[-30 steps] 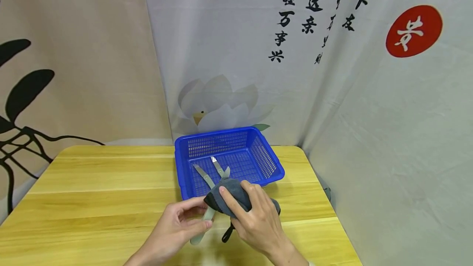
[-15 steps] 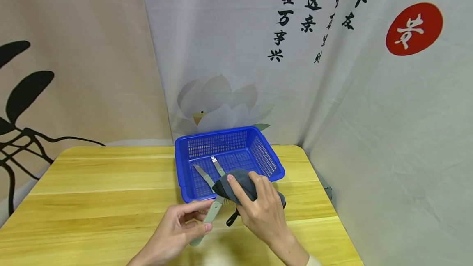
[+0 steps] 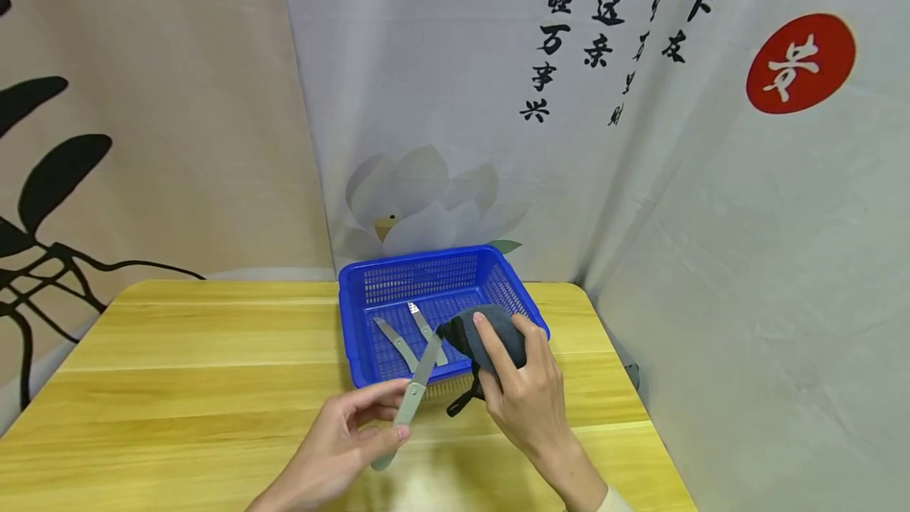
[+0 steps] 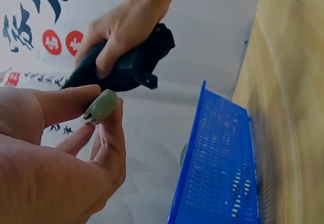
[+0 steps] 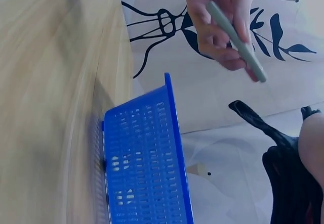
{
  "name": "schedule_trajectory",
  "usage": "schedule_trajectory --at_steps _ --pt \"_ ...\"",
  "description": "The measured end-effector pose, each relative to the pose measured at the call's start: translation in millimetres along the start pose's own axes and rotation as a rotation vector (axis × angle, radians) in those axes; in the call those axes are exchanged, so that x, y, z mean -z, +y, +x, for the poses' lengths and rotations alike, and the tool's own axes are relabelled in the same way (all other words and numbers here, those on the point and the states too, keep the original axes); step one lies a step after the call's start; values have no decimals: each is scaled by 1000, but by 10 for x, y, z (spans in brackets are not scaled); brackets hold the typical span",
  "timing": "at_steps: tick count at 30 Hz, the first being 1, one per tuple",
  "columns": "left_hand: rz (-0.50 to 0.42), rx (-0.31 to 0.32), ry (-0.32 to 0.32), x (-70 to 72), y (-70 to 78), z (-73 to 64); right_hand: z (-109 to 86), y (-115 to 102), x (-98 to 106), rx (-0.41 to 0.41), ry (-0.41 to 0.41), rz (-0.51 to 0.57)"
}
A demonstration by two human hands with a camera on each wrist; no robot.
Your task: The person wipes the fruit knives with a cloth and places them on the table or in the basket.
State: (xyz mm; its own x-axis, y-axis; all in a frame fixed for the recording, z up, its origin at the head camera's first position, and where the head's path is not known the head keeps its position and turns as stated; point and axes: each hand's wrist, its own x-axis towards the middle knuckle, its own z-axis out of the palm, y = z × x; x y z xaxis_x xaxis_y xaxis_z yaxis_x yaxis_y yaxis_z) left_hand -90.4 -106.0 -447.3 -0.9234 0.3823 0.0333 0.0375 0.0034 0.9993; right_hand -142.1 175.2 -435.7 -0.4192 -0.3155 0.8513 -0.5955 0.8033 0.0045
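My left hand (image 3: pixel 337 437) pinches the pale green handle of a folding knife (image 3: pixel 408 408) between thumb and fingers. The knife is unfolded, its grey blade (image 3: pixel 426 362) pointing up and away over the front rim of the basket. A bunched dark grey cloth (image 3: pixel 490 330) with a black edge and hanging black loop (image 3: pixel 464 401) is gripped by my right hand (image 3: pixel 529 393). The cloth's black edge is right at the blade tip. From the left wrist view, the handle (image 4: pixel 103 105) appears end-on between the fingertips.
A blue plastic basket (image 3: pixel 419 257) stands at the far edge of the wooden table (image 3: pixel 213 370). Inside it lie two more unfolded knives, a left one (image 3: pixel 398 344) and a right one (image 3: pixel 424 328). A printed curtain (image 3: pixel 441 77) hangs behind the table.
My right hand has moved the cloth up and to the right along the knife, from its handle to the blade tip, uncovering the blade. The left hand has stayed nearly in place.
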Motion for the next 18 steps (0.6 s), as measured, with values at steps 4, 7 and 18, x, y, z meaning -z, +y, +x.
schedule_trajectory --at_steps 4,7,18 --pt "30 34 71 -2 26 14 -6 -102 37 45 10 45" --pt "61 38 115 -3 47 22 -30 -218 43 125 -26 52" --pt "81 -50 84 -13 26 18 -102 -448 -13 268 -126 25"
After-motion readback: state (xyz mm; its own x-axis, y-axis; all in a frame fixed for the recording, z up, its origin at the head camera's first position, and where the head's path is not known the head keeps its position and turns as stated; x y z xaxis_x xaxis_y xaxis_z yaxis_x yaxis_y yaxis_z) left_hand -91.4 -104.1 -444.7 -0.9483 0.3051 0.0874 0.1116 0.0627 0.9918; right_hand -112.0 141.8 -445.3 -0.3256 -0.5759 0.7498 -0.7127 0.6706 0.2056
